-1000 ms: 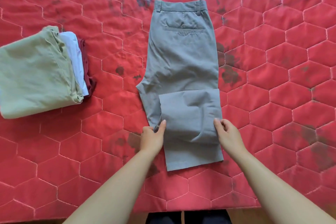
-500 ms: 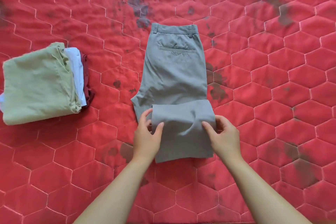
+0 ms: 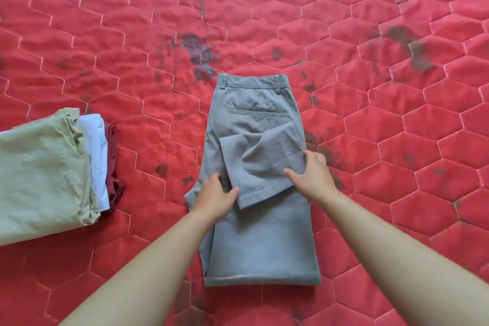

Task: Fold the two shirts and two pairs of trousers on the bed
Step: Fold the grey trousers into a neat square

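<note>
Tally, head view.

- We count one pair of grey trousers (image 3: 259,241), lying apart from the rest.
- We count one stack of folded clothes (image 3: 66,172) at the left. It shows three layers by colour: one pale green piece (image 3: 42,174) on top, one white piece (image 3: 96,151) below it, one dark red piece (image 3: 114,167) lowest. That makes four garments in sight.
- On the grey pair we see two belt loops (image 3: 221,81) and one back pocket (image 3: 258,112).
- We count two hands, one left hand (image 3: 214,198) and one right hand (image 3: 315,174), with two bare forearms (image 3: 148,267).
- One red quilted cover (image 3: 383,140) lies under everything.
- Its dark stains (image 3: 197,47) are many and run together; we cannot give a firm count.
</note>
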Demonstrator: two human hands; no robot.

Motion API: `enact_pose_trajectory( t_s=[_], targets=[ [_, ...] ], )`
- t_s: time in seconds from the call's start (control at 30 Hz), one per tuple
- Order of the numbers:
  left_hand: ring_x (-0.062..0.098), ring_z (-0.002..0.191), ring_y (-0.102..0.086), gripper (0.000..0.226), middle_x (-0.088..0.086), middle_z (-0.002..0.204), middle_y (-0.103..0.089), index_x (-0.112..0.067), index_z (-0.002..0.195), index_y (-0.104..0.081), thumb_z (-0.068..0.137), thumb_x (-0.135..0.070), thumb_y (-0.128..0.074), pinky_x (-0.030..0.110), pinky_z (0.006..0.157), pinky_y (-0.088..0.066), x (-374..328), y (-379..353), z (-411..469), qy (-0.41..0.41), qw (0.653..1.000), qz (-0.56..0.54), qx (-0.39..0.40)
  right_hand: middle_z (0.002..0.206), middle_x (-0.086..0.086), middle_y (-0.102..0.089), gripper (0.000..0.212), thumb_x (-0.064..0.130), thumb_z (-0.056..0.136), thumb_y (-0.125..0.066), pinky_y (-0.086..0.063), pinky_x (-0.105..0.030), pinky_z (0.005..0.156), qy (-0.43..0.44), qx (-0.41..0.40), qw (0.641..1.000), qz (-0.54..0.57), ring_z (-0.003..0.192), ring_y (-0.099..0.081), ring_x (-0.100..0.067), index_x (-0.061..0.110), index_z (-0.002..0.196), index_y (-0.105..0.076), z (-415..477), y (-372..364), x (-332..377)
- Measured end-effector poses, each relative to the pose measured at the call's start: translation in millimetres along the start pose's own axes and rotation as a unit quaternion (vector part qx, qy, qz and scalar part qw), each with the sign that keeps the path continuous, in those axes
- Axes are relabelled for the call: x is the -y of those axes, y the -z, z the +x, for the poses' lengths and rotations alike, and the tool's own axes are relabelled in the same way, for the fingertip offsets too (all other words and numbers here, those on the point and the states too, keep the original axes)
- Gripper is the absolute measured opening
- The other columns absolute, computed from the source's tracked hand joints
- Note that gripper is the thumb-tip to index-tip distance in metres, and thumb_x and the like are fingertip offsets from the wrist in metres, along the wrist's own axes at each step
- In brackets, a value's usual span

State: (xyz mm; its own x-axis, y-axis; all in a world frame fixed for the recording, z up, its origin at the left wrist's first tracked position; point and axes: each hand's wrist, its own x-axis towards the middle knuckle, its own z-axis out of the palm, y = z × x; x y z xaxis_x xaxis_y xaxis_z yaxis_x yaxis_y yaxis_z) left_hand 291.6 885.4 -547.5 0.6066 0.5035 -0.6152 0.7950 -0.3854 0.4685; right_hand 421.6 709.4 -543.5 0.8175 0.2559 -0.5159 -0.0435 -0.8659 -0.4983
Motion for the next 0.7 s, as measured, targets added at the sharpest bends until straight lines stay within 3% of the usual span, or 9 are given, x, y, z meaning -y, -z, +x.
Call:
enact_pose_trajectory(
  t_s=[0.07,0.13,0.2,0.3,0.4,0.5,0.53,0.6,0.7],
  targets=[
    [0.023,0.101,-0.056,0.049,0.009,0.109,-0.059,-0.005,0.119,-0.047,0.082,-0.029,-0.068,0.026,0.082,-0.040,3.9,-12.7,0.2,0.033,0.994,-0.102,-0.018,0.127,-0.016,-0.046,0.060,0.029,0.078,-0.070,-0.034,-0.036,0.103,-0.016,-0.051,0.998,0.038,0.120,-0.044,-0.032,0.007,0.128,-0.046,-0.8,-10.9,-10.2],
    [0.022,0.097,-0.061,0.034,0.007,0.102,-0.064,-0.009,0.109,-0.053,0.083,-0.026,-0.068,0.030,0.083,-0.046,1.5,-20.2,0.3,0.045,0.983,-0.179,-0.004,0.118,-0.011,-0.053,0.050,0.028,0.076,-0.072,-0.038,-0.034,0.096,-0.012,-0.101,0.994,0.046,0.112,-0.049,-0.028,0.010,0.120,-0.054,0.7,-14.0,-17.2],
    [0.019,0.094,-0.063,0.020,0.004,0.102,-0.067,-0.013,0.101,-0.058,0.084,-0.020,-0.066,0.033,0.083,-0.050,-4.4,-21.1,0.2,0.002,0.983,-0.185,0.017,0.107,-0.006,-0.057,0.040,0.027,0.075,-0.073,-0.040,-0.030,0.083,-0.020,-0.106,0.993,0.052,0.098,-0.053,-0.021,0.013,0.108,-0.058,2.5,-8.5,-17.6],
    [0.006,0.079,-0.060,0.010,0.000,0.092,-0.067,-0.015,0.092,-0.061,0.085,-0.009,-0.063,0.015,0.069,-0.048,-24.2,-2.1,5.2,-0.059,0.965,-0.255,-0.015,0.084,-0.003,-0.063,0.027,0.020,0.074,-0.073,-0.043,-0.027,0.066,-0.044,-0.091,0.984,0.149,0.072,-0.056,-0.014,0.014,0.097,-0.059,6.5,8.9,-6.1],
    [0.008,0.071,-0.056,0.008,-0.002,0.080,-0.064,-0.015,0.088,-0.063,0.089,-0.010,-0.057,0.016,0.058,-0.045,-58.7,36.0,24.3,-0.047,0.928,-0.364,-0.061,0.078,-0.003,-0.062,0.024,0.014,0.078,-0.071,-0.048,-0.022,0.061,-0.032,-0.100,0.942,0.318,0.065,-0.056,-0.010,0.013,0.100,-0.060,23.7,36.9,30.7],
    [0.010,0.076,-0.060,0.017,-0.003,0.089,-0.065,-0.023,0.098,-0.060,0.094,-0.035,-0.048,0.023,0.064,-0.043,-90.6,79.1,45.9,-0.015,0.860,-0.510,-0.008,0.086,0.001,-0.062,0.023,0.035,0.089,-0.059,-0.046,-0.023,0.057,-0.030,-0.071,0.884,0.461,0.067,-0.058,-0.011,0.015,0.101,-0.058,51.9,68.5,77.7],
    [0.009,0.078,-0.061,0.020,-0.004,0.097,-0.065,-0.027,0.104,-0.056,0.094,-0.041,-0.045,0.024,0.065,-0.044,-95.6,87.2,50.4,-0.028,0.860,-0.509,0.003,0.090,0.000,-0.062,0.025,0.040,0.092,-0.052,-0.046,-0.025,0.057,-0.030,-0.057,0.880,0.470,0.069,-0.060,-0.013,0.017,0.101,-0.057,58.6,73.8,87.8],
    [0.008,0.079,-0.061,0.019,-0.003,0.106,-0.063,-0.029,0.110,-0.052,0.094,-0.039,-0.047,0.022,0.066,-0.044,-93.7,87.5,50.7,-0.066,0.904,-0.422,-0.011,0.096,-0.001,-0.061,0.020,0.038,0.094,-0.047,-0.047,-0.028,0.058,-0.015,-0.063,0.908,0.413,0.071,-0.062,-0.015,0.019,0.098,-0.053,60.5,68.0,92.7],
    [0.012,0.079,-0.059,0.022,0.005,0.108,-0.063,-0.021,0.111,-0.055,0.089,-0.020,-0.059,0.017,0.069,-0.046,-62.0,59.4,37.5,-0.107,0.968,-0.227,-0.027,0.105,-0.002,-0.060,0.021,0.024,0.089,-0.056,-0.048,-0.036,0.081,0.031,-0.064,0.970,0.232,0.087,-0.062,-0.022,0.016,0.109,-0.055,40.0,32.2,64.4]
  ],
)
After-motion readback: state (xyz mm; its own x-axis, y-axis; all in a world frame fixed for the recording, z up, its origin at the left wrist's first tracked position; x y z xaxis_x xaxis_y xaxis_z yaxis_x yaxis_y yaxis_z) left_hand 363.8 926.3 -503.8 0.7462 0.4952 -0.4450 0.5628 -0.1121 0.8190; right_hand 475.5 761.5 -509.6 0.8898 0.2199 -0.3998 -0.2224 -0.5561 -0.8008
